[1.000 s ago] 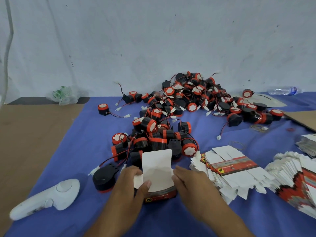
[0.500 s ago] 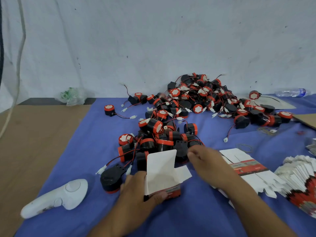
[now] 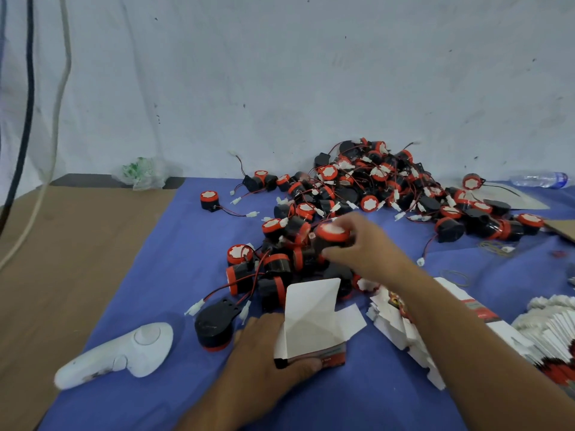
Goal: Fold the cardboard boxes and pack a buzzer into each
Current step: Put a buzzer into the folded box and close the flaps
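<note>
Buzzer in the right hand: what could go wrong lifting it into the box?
The buzzer that the right hand grips lies among tangled wires in the pile, so neighbours may drag along. The box that the left hand holds has its tall flap upright on the pile side; the buzzer could bend it.

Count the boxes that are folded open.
1: the open box, gripped by the left hand, in front of the buzzer pile. The flat stacks could hide more.
</note>
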Action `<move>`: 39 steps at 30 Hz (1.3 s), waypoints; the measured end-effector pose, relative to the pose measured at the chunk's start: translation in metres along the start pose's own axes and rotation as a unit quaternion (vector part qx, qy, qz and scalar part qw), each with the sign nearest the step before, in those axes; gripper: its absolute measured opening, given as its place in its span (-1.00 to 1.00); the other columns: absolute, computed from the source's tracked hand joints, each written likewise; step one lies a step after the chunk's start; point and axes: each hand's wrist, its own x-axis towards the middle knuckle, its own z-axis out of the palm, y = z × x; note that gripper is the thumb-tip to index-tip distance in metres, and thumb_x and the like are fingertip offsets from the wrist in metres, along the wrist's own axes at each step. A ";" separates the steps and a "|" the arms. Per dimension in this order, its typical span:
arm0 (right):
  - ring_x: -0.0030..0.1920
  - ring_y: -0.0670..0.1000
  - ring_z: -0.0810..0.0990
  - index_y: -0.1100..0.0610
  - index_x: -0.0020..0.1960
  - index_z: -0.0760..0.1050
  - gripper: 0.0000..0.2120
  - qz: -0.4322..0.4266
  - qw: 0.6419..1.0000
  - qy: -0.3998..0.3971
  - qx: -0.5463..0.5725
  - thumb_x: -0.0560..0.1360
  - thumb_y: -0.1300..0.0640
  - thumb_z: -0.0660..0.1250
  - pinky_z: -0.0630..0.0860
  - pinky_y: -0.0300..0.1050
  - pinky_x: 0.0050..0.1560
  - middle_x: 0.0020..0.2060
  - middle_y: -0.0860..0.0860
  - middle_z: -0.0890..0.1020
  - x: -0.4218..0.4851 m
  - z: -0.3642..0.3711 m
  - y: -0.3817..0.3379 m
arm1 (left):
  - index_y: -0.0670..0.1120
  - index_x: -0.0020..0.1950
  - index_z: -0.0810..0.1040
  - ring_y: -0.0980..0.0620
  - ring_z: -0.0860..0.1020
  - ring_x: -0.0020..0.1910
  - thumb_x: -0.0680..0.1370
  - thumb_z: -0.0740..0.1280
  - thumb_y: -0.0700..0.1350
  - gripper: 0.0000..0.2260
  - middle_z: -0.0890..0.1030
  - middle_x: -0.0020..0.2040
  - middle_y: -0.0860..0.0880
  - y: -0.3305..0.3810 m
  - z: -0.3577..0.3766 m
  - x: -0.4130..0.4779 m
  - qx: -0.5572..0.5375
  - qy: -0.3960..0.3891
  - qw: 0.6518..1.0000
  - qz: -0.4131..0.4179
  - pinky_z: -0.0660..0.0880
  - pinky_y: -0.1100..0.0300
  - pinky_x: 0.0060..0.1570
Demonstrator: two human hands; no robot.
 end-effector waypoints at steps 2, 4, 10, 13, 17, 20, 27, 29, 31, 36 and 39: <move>-0.04 -0.03 0.66 -0.12 0.16 0.42 -0.58 -0.038 0.996 0.040 0.076 0.41 0.06 0.55 0.59 -0.18 -0.09 0.01 -0.10 0.61 -0.020 -0.020 -0.010 | 0.34 0.01 0.23 0.40 0.21 0.08 0.23 0.19 0.55 -0.51 0.29 -0.03 0.34 -0.001 0.001 0.001 0.011 0.003 1.000 0.005 0.24 0.32 -0.04; -0.01 0.05 0.69 -0.09 0.19 0.45 -0.54 -0.096 0.978 0.017 0.185 0.38 0.08 0.56 0.66 -0.05 -0.02 0.03 -0.01 0.66 -0.043 -0.034 -0.024 | 0.30 0.01 0.23 0.34 0.24 0.05 0.23 0.18 0.55 -0.49 0.31 -0.04 0.31 0.000 0.002 0.002 0.016 0.008 1.000 0.007 0.25 0.23 -0.04; 0.19 0.00 0.60 -0.06 0.29 0.43 -0.45 -0.211 0.970 -0.114 0.047 0.39 0.20 0.56 0.52 -0.22 0.14 0.16 -0.13 0.57 -0.089 -0.006 -0.021 | 0.36 -0.02 0.29 0.24 0.35 -0.01 0.24 0.19 0.54 -0.56 0.41 -0.05 0.29 0.007 0.001 0.001 0.020 0.028 0.999 0.040 0.26 0.30 -0.03; 0.29 -0.07 0.52 -0.08 0.31 0.48 -0.51 -0.236 0.960 -0.145 -0.036 0.45 0.20 0.51 0.43 -0.27 0.22 0.25 -0.17 0.51 -0.094 0.011 -0.005 | 0.56 0.08 0.33 0.48 0.41 0.08 0.36 0.35 0.34 -0.65 0.45 0.08 0.52 0.017 -0.004 0.002 -0.035 0.039 0.994 0.096 0.36 0.48 -0.02; 0.36 -0.12 0.46 -0.12 0.33 0.48 -0.50 -0.229 0.963 -0.132 -0.043 0.45 0.17 0.47 0.40 -0.26 0.30 0.34 -0.20 0.45 -0.095 0.016 0.005 | 0.25 0.19 0.52 0.19 0.58 0.11 0.43 0.45 0.18 -0.65 0.62 0.10 0.24 0.014 0.000 0.008 -0.105 0.027 0.989 0.099 0.54 0.16 0.07; 0.31 -0.14 0.46 -0.12 0.30 0.49 -0.56 -0.224 0.965 -0.122 -0.062 0.46 0.10 0.46 0.39 -0.31 0.26 0.30 -0.22 0.41 -0.096 0.018 0.003 | 0.27 0.20 0.51 0.20 0.56 0.12 0.42 0.45 0.17 -0.63 0.59 0.13 0.25 0.010 0.001 0.008 -0.095 0.030 0.989 0.112 0.53 0.14 0.06; 0.21 -0.14 0.46 -0.02 0.25 0.57 -0.70 -0.209 0.964 -0.131 -0.101 0.54 0.02 0.44 0.43 -0.20 0.21 0.20 -0.16 0.45 -0.098 0.022 -0.007 | 0.32 0.12 0.44 0.21 0.49 0.06 0.30 0.40 0.38 -0.56 0.51 0.05 0.26 0.002 0.004 0.008 -0.032 0.031 0.996 0.082 0.47 0.12 0.06; 0.30 -0.15 0.46 0.05 0.23 0.59 -0.70 -0.212 0.970 -0.119 -0.031 0.51 0.21 0.45 0.39 -0.33 0.25 0.27 -0.17 0.48 -0.100 0.020 -0.005 | 0.31 0.09 0.43 0.21 0.47 0.02 0.26 0.40 0.42 -0.53 0.50 0.01 0.24 -0.001 0.004 0.008 -0.032 0.035 0.997 0.063 0.46 0.15 0.02; 0.35 -0.16 0.44 0.05 0.23 0.59 -0.69 -0.202 0.972 -0.118 -0.006 0.52 0.27 0.45 0.35 -0.36 0.30 0.31 -0.18 0.49 -0.100 0.019 -0.002 | 0.28 0.11 0.44 0.19 0.49 0.02 0.26 0.41 0.43 -0.50 0.51 0.01 0.22 -0.002 0.003 0.008 -0.037 0.027 0.997 0.065 0.47 0.12 0.03; 0.38 -0.20 0.34 -0.04 0.17 0.59 -0.76 -0.209 0.969 -0.095 -0.088 0.55 0.20 0.41 0.30 -0.32 0.35 0.34 -0.32 0.38 -0.098 0.021 0.009 | 0.36 -0.01 0.35 0.20 0.43 0.02 0.24 0.34 0.43 -0.59 0.46 -0.01 0.26 0.003 -0.004 0.009 0.006 0.004 0.999 0.043 0.43 0.11 0.10; 0.35 -0.14 0.37 0.00 0.12 0.57 -0.88 -0.227 0.960 -0.102 -0.129 0.59 0.08 0.35 0.38 -0.18 0.29 0.36 -0.22 0.38 -0.100 0.025 0.009 | 0.23 0.12 0.42 0.15 0.46 0.04 0.27 0.37 0.40 -0.50 0.50 0.04 0.20 0.004 -0.005 0.009 0.000 -0.007 0.999 0.036 0.45 0.08 0.12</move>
